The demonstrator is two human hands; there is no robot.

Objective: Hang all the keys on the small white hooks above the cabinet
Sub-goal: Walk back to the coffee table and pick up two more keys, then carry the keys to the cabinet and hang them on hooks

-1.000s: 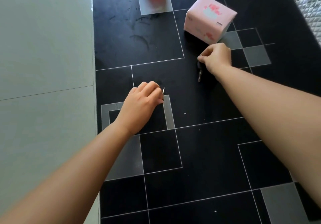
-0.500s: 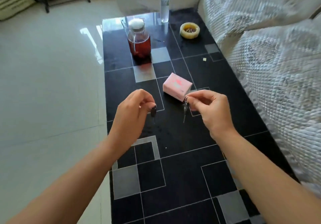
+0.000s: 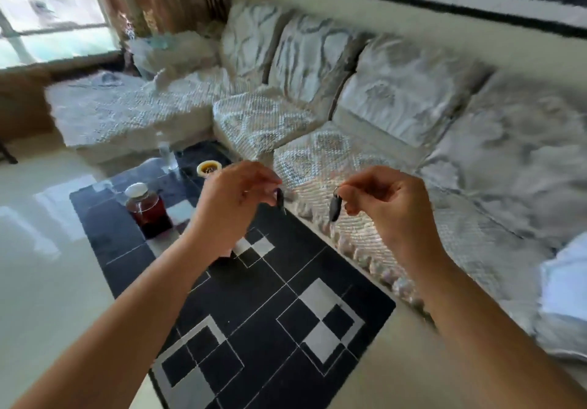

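Observation:
My left hand pinches a small key with a dark head, which hangs from my fingertips above the black table. My right hand pinches the ring of a second dark-headed key, which dangles in front of the sofa's edge. Both hands are raised at chest height, about a hand's width apart. No hooks or cabinet are in view. The picture is blurred by motion.
A low black table with grey squares lies below my hands. On its far end stand a jar of red liquid, a clear bottle and a yellow tape roll. A quilted white sofa runs along the right.
Both hands have lifted the keys off the table and risen. My view has swung up and to the right, from the tabletop to the sofa and wall.

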